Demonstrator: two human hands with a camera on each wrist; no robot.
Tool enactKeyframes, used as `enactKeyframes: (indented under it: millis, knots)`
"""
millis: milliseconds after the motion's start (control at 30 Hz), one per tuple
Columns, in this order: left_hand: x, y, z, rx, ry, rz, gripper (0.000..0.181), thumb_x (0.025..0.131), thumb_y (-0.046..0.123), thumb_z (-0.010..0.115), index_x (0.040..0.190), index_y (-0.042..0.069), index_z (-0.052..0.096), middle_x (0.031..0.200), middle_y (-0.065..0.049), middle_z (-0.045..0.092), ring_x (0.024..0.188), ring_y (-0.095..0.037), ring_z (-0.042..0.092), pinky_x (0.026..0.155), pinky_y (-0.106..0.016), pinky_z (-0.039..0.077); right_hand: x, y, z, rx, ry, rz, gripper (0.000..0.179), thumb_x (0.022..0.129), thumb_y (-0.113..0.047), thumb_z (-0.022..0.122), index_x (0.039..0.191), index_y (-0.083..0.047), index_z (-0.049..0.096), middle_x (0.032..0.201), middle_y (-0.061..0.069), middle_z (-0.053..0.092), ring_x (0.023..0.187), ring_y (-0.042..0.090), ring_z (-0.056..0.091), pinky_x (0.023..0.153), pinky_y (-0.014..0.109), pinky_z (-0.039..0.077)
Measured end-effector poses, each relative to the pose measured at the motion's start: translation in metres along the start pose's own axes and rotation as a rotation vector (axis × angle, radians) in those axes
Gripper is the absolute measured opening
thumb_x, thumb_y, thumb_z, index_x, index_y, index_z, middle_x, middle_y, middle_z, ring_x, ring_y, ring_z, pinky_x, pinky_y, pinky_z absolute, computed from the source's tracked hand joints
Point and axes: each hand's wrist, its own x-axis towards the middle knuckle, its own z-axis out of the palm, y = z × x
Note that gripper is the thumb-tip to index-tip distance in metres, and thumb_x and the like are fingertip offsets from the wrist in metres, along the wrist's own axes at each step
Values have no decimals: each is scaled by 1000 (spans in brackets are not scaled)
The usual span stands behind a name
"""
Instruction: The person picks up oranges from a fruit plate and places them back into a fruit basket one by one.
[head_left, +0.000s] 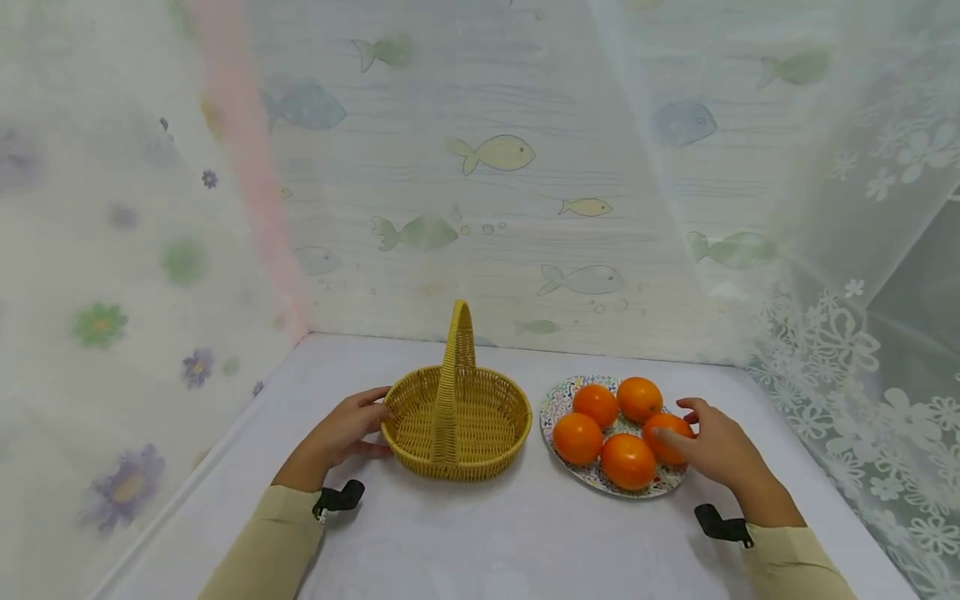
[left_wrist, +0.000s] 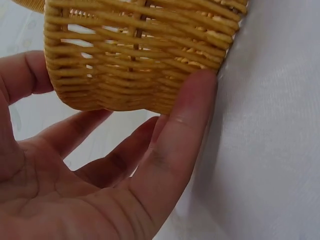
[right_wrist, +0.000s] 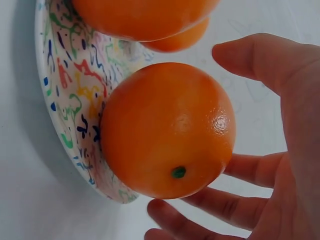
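Note:
A yellow wicker basket (head_left: 495, 417) with a tall arched handle stands left of centre in the head view, nothing inside it. My left hand (head_left: 352, 429) holds its left side; in the left wrist view the thumb (left_wrist: 192, 105) presses the woven wall while the fingers reach around the rim. To the right, a round plate (head_left: 551, 408) with a colourful squiggle pattern bears several oranges (head_left: 628, 461). My right hand (head_left: 723, 446) is around the rightmost orange (right_wrist: 167, 130), thumb and fingers spread. The right wrist view shows a gap between thumb and fruit.
A white cloth covers the table (head_left: 480, 533). Behind it hangs a sheer curtain (head_left: 495, 200) with fish drawings, a flowered curtain (head_left: 112, 325) is on the left, and white lace (head_left: 847, 342) is on the right.

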Motion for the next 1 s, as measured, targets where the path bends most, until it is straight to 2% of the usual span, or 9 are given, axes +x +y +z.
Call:
enactKeyframes:
  millis: [400,633,1000]
  knots:
    - [1,-6,-3,-62,-21,14,67,97,13,59,160,15,38,160,-21,42,135,-37,55,84,-54,64,3,16,2,15,-49,80,96,88,-78,60,144,-1,49,130,30,61,105,38,61,79,47,58]
    - [-1,-10,-6,-80,-38,26,66,99,12,59,161,15,36,160,-23,41,135,-38,55,84,-56,63,4,15,4,36,-39,71,94,85,-77,65,137,1,57,122,25,64,100,33,60,75,42,57]
    - [-3,-7,-5,-82,-57,46,65,100,12,59,161,17,36,157,-24,44,133,-37,56,85,-58,63,-4,8,-6,59,-9,72,88,86,-71,68,135,1,57,121,25,64,99,33,58,73,39,57]
